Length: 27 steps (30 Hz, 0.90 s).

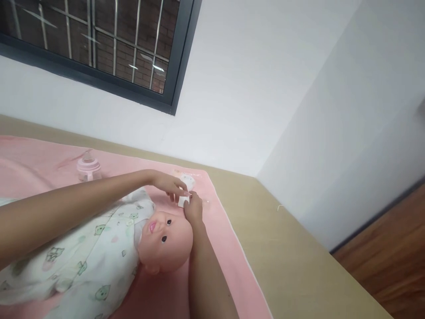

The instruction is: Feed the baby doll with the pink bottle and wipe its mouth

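My left hand (168, 185) reaches across the doll from the left, its fingers bent down at a small white piece (182, 201). My right hand (195, 206) comes up past the doll's head and pinches the same piece between thumb and fingers. The fingertips of both hands meet there, and what kind of thing it is cannot be made out. Just below the hands, a baby doll (169, 246) lies on its back in a white printed suit. A round, white, spotted item (188, 180) rests behind my fingers.
A pink-topped baby bottle (89, 166) stands beyond my left forearm. Under everything lies a pink blanket (229, 261) on a pale wooden table (265, 235). A small clear object (206, 202) is right of my right hand. White walls and a barred window (133, 44) border the far side.
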Tool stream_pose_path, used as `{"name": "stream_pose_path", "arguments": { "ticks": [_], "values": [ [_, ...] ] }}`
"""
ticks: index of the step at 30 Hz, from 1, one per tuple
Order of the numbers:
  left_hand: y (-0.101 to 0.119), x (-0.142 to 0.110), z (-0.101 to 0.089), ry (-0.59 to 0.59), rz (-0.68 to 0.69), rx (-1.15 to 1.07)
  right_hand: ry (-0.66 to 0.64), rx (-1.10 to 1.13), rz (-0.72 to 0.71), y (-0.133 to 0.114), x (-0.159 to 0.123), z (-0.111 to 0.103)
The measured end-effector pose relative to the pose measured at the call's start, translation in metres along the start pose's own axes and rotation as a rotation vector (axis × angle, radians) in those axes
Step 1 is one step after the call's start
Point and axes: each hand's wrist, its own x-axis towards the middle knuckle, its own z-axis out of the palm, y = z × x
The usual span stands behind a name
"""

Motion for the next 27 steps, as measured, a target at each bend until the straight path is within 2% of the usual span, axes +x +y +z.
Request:
{"name": "stream_pose_path", "arguments": {
  "ticks": [3,7,9,12,17,22,24,27],
  "values": [
    [-0.001,-0.019,-0.008,0.169,0.001,0.075,0.005,0.139,0.012,0.005,0.003,0.005],
    [-0.006,-0.036,-0.003,0.385,-0.083,0.134,0.048,0.377,0.059,0.006,0.010,0.011],
    [-0.011,-0.038,0.001,0.446,-0.117,0.118,0.067,0.501,0.077,-0.001,0.014,0.008],
    [-0.019,-0.035,0.005,0.518,-0.138,0.084,0.059,0.622,0.069,-0.021,0.018,-0.009],
    [-0.016,-0.029,0.012,0.613,-0.115,0.012,-0.039,0.751,-0.022,-0.067,0.012,-0.043],
    [-0.002,-0.033,0.017,0.645,0.069,-0.196,-0.143,0.805,-0.129,-0.109,-0.003,-0.058],
    [0.002,-0.042,0.017,0.664,0.092,-0.263,-0.149,0.806,-0.167,-0.118,-0.006,-0.062],
    [0.004,-0.062,0.018,0.633,0.087,-0.278,-0.060,0.861,-0.169,-0.116,-0.002,-0.065]
  ]
}}
